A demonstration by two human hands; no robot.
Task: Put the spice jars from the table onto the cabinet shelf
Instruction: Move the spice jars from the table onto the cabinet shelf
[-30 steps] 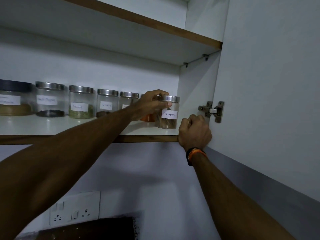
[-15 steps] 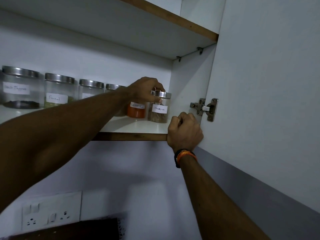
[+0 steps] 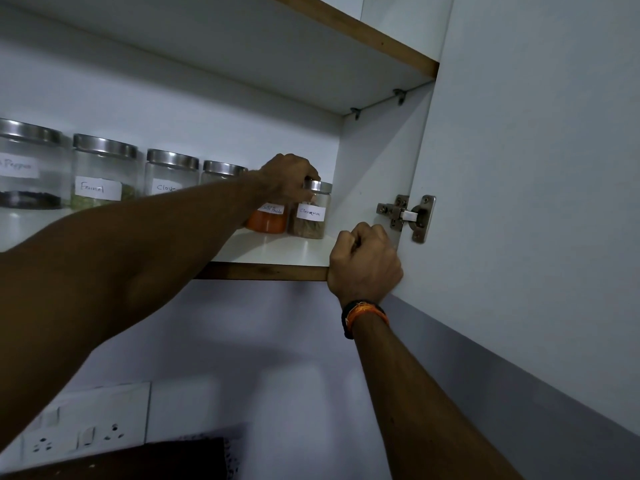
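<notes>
Grip of the left hand: fingers curled down over the metal lid of the cinnamon jar, pinching it at the top. That jar stands upright on the cabinet shelf, last at the right end of the row and near the cabinet side wall. Grip of the right hand: pressed together into a fist at the lower corner of the open cabinet door, just beside the shelf's front edge; whether it clasps the door edge or only leans on it cannot be told.

Progress, as a judgement: the task appears close to its end. Touching or just beside the cinnamon jar stands a jar of orange chilli powder, and further left run a half-hidden jar, a cloves jar, a fennel jar and a pepper jar, all upright with lids on. What seems left is to let go of the cinnamon jar. The desk lies outside the view, so any jars waiting there cannot be counted.

Surroundings: an upper shelf overhangs the row, leaving clear headroom above the lids. A steel hinge sits on the door near the right fist. Below, a socket plate is fixed to the wall. The left forearm crosses in front of the middle jars; nothing else obstructs the hand's way out.
</notes>
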